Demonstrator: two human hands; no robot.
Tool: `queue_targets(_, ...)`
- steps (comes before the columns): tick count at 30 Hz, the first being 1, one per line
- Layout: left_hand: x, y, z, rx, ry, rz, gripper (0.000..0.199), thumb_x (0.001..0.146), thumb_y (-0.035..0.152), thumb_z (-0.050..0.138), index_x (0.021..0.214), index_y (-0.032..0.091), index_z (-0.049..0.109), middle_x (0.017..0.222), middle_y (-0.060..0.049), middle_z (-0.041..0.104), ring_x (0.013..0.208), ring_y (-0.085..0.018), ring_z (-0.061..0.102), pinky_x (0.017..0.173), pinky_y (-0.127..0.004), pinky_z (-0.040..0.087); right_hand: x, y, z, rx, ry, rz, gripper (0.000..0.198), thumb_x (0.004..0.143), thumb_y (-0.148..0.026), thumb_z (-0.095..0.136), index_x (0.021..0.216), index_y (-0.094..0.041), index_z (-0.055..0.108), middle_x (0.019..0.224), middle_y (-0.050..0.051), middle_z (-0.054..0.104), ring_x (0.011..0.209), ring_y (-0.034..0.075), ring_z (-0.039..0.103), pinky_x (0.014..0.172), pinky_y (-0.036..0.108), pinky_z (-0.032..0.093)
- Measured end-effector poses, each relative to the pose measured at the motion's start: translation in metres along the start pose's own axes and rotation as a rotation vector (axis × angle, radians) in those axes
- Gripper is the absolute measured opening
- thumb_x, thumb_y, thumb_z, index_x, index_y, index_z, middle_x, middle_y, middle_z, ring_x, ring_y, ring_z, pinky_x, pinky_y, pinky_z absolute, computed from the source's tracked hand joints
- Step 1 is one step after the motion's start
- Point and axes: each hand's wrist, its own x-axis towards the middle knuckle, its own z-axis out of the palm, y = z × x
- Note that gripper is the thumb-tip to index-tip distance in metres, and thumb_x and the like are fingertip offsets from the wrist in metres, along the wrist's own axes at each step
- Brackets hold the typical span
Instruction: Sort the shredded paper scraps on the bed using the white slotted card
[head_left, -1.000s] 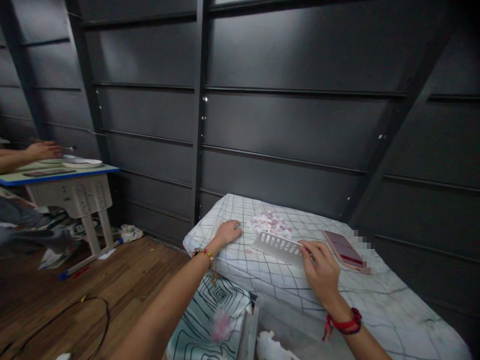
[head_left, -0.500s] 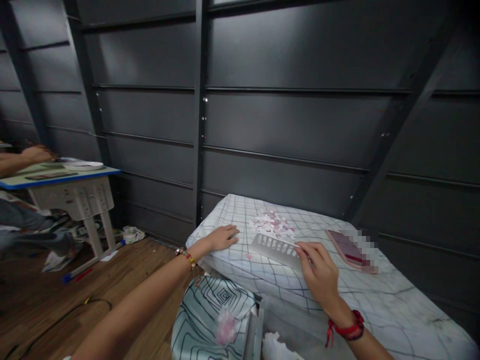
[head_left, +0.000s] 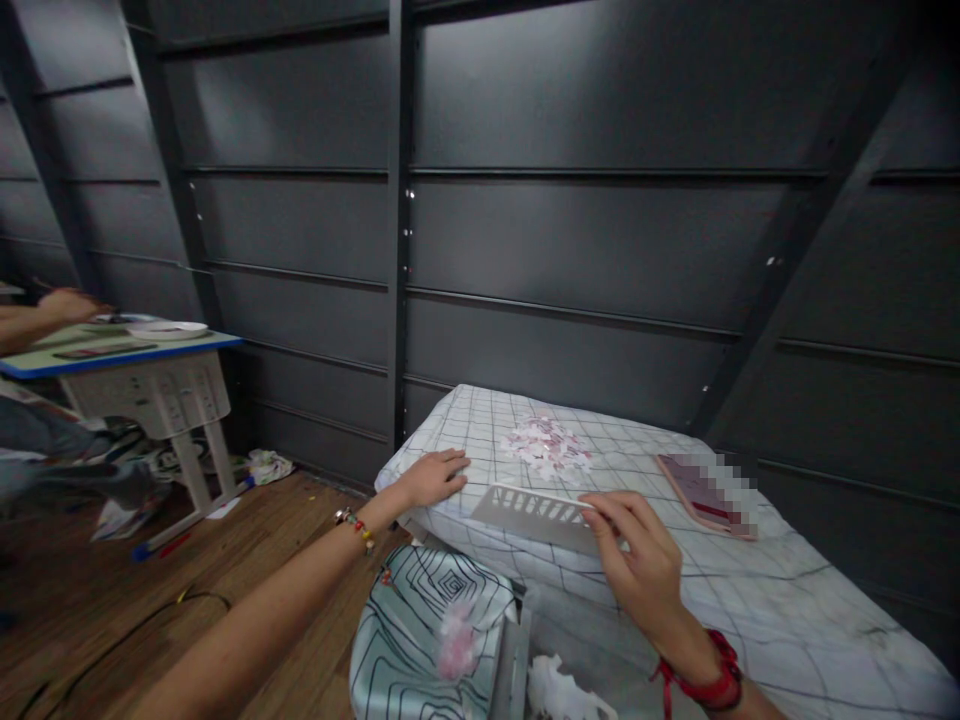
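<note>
My right hand (head_left: 634, 545) pinches the right end of a thin greyish-white slotted plate (head_left: 536, 512), which is tilted near the front edge of the cloth-covered table (head_left: 795, 610). A row of slanted slots runs along its upper part. My left hand (head_left: 439, 477) lies open on the cloth at the table's left side, apart from the plate. Just beyond the plate is a loose pile of small white and pink scraps (head_left: 547, 447).
A pink-edged phone (head_left: 697, 495) lies at the right. Below the table's front are a patterned cushion (head_left: 405, 620) with a pink, clear plastic bundle (head_left: 457, 640), and a grey bin (head_left: 517, 655) holding white pieces. Another person's hand (head_left: 71, 305) is over a desk (head_left: 150, 345).
My right hand has drawn the slotted plate slightly nearer and left, away from the scraps, and its tilt has changed. My left hand has shifted slightly left.
</note>
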Motion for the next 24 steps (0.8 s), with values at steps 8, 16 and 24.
queue_targets(8,0.000,0.001,-0.001,0.015,-0.019,-0.032,0.039,0.091,0.032,0.039,0.127,0.019,0.050,0.139,-0.007,0.046,0.128,-0.020,0.040,0.106,-0.032,0.027,0.009,0.073,0.008,-0.119,0.015,0.144,0.020,0.088,-0.031,0.047,0.087,-0.021,0.064,0.077,0.003,0.059,0.071,0.016,0.057,0.063,0.029,0.046)
queue_targets(16,0.000,-0.001,0.000,0.098,-0.092,-0.047,0.045,0.095,0.034,0.032,0.134,0.016,0.042,0.147,-0.011,0.030,0.136,-0.023,0.025,0.109,-0.036,0.021,0.013,0.070,0.039,-0.024,-0.051,0.151,0.022,0.089,-0.031,0.046,0.089,-0.019,0.063,0.078,0.003,0.059,0.071,0.015,0.057,0.064,0.028,0.045)
queue_targets(24,0.001,-0.006,0.003,0.102,-0.136,-0.043,0.046,0.096,0.036,0.027,0.138,0.021,0.038,0.147,-0.009,0.031,0.135,-0.022,0.028,0.108,-0.039,0.022,0.003,0.092,0.039,-0.107,-0.064,0.155,0.023,0.090,-0.029,0.043,0.092,-0.017,0.063,0.081,0.005,0.060,0.076,0.016,0.057,0.071,0.030,0.046)
